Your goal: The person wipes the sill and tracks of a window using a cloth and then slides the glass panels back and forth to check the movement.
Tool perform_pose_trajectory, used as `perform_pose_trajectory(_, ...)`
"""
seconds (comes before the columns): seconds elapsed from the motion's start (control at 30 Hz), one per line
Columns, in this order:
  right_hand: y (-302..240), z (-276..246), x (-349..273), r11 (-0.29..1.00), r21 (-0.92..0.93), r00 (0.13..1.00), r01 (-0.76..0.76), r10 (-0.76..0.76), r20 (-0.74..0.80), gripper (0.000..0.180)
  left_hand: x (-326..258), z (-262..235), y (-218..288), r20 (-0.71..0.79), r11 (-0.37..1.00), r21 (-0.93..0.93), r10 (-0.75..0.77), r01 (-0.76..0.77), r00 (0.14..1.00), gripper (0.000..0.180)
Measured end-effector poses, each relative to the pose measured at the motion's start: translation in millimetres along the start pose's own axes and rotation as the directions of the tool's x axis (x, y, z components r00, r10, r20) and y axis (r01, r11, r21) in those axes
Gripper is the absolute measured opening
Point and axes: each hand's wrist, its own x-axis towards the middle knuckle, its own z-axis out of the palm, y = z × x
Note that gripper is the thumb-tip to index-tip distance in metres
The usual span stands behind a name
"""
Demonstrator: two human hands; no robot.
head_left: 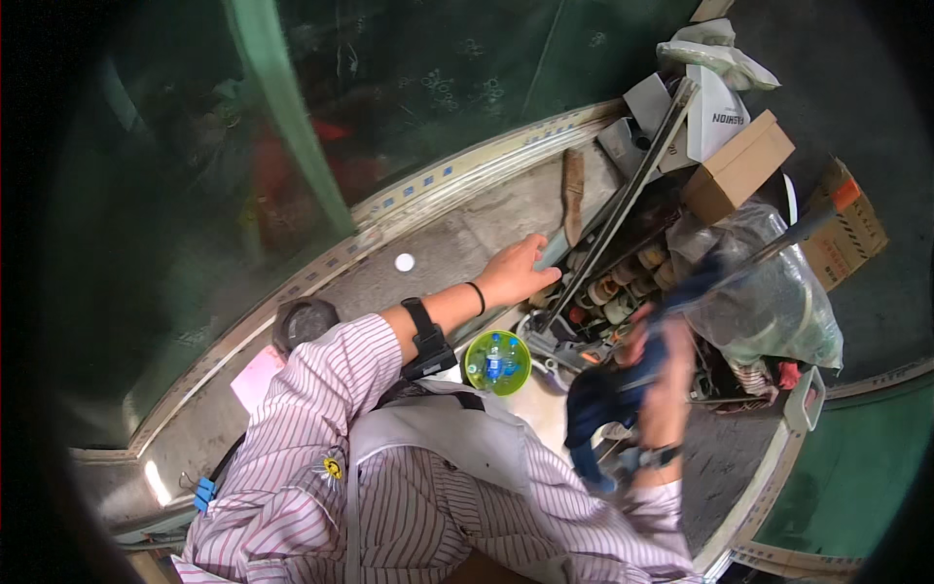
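Observation:
My left hand (516,273) reaches over the grey ledge with fingers stretched and apart, at the near end of a grey-green strip (555,250); whether it touches the strip is hard to tell. A brown wooden handle (573,190) lies just beyond. My right hand (667,375), smeared by motion, is closed around a long dark-blue object (613,394) that has a thin shaft reaching toward the upper right and an orange end (845,195). Its exact kind is too blurred to name. Below my left hand stands a green bucket (471,378) with several small plastic bottles inside.
Shoes (623,307) crowd a rack at the right, beside a metal bar (623,200). Cardboard boxes (739,165), a clear plastic bag (769,292) and a white bag (715,54) are piled there. A dark glass window (428,88) borders the ledge; a white round lid (405,262) lies on it.

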Motion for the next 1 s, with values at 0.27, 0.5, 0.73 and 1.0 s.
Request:
perform_pose_trajectory(0.27,124.5,-43.8,-1.8,0.878,0.396,0.859,-0.271,0.406,-0.311,0.032,94.1,64.6,5.4,0.208,0.368,-0.822,-0.517,0.435,0.830,0.048)
perform_pose_trajectory(0.5,146.1,-63.3,20.6,0.821,0.262,0.840,-0.508,0.539,-0.061,0.032,109.4,58.2,-2.3,0.103,0.266,-0.924,-0.520,0.275,0.848,0.012)
perform_pose_trajectory(0.73,144.3,-40.0,75.1,0.841,-0.137,0.842,-0.523,0.534,0.068,0.042,-108.8,-75.7,7.1,0.065,0.454,-0.871,-0.275,0.189,0.959,0.025)
perform_pose_trajectory(1.0,182.5,-14.7,113.5,0.615,-0.780,0.902,-0.121,0.396,0.172,0.054,-418.6,-173.4,4.9,-0.546,0.617,-0.779,-0.583,-0.110,0.602,0.030)
